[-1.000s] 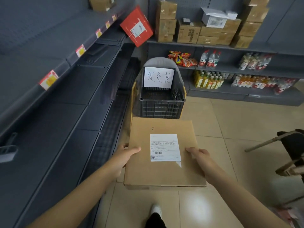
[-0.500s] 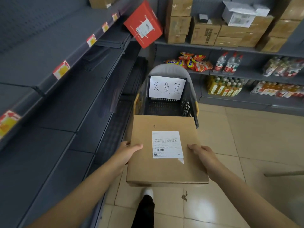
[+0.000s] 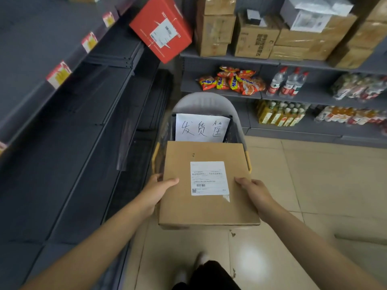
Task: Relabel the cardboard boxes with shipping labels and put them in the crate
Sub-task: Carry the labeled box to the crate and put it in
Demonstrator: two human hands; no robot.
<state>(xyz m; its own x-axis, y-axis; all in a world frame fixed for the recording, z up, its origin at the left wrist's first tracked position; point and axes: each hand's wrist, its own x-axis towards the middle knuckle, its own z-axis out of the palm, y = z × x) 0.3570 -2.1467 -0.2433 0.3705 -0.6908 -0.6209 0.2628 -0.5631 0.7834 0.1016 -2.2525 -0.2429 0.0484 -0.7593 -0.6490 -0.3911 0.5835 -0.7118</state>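
A flat brown cardboard box (image 3: 182,206) with a white shipping label (image 3: 209,178) on its top is held level in front of me. My left hand (image 3: 159,190) grips its left edge, thumb on top. My right hand (image 3: 254,190) grips its right edge the same way. Just beyond the box stands the dark plastic crate (image 3: 233,137) with a handwritten paper sign (image 3: 202,128) on its far wall. The box hides most of the crate's opening and interior.
Dark grey shelving (image 3: 62,122) runs along my left. A red box (image 3: 162,28) leans at the shelf corner. Ahead, shelves hold cardboard boxes (image 3: 256,36), snack packets (image 3: 232,81) and bottles (image 3: 288,84). Tiled floor (image 3: 314,185) spreads to the right. My foot (image 3: 201,259) shows below.
I have walked closer to the crate. The box, still in both hands, now overlaps the crate's opening and hides most of it.
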